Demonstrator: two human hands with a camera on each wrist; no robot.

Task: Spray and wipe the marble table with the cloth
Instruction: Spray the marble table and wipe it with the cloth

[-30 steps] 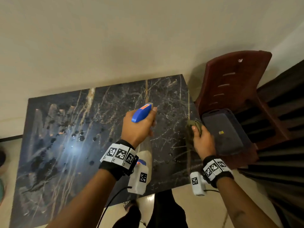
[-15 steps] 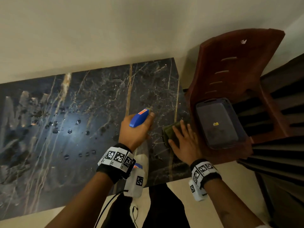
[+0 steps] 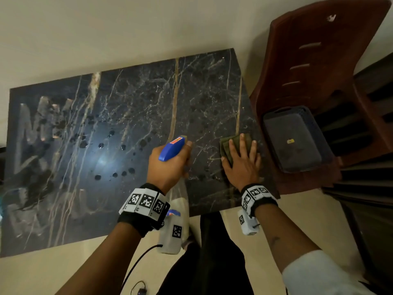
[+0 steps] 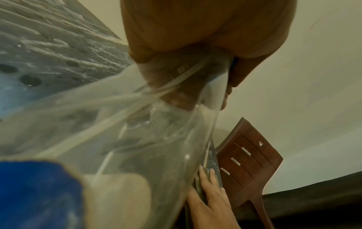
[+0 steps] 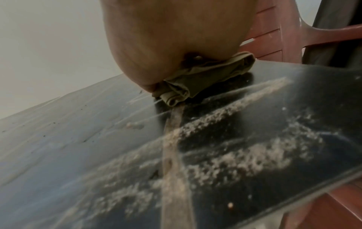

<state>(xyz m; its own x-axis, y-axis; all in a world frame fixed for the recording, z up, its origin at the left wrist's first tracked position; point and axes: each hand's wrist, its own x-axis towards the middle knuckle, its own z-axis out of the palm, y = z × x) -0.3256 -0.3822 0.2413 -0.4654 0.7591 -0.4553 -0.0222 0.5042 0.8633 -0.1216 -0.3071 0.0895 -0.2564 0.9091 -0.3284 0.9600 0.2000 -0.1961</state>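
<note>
**Hands, bottle and cloth at the slab's right end**

Dark veined marble table [image 3: 127,116], droplets at left; brown slatted plastic chair [image 3: 319,60] beside it carries a grey plastic tray [image 3: 274,133]. Left hand [image 3: 168,167] grips a clear spray bottle with blue head [image 3: 172,149], its base cut off. Right hand [image 3: 242,167], fingers straight, presses the folded olive cloth [image 3: 225,143] flat, mostly hiding it

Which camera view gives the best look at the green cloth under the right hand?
The right wrist view: the green cloth fills the centre, its bunched folds clear on the marble table under the right hand. The head view shows only its edges past the spread fingers. The left wrist view shows a thin sliver.
</note>
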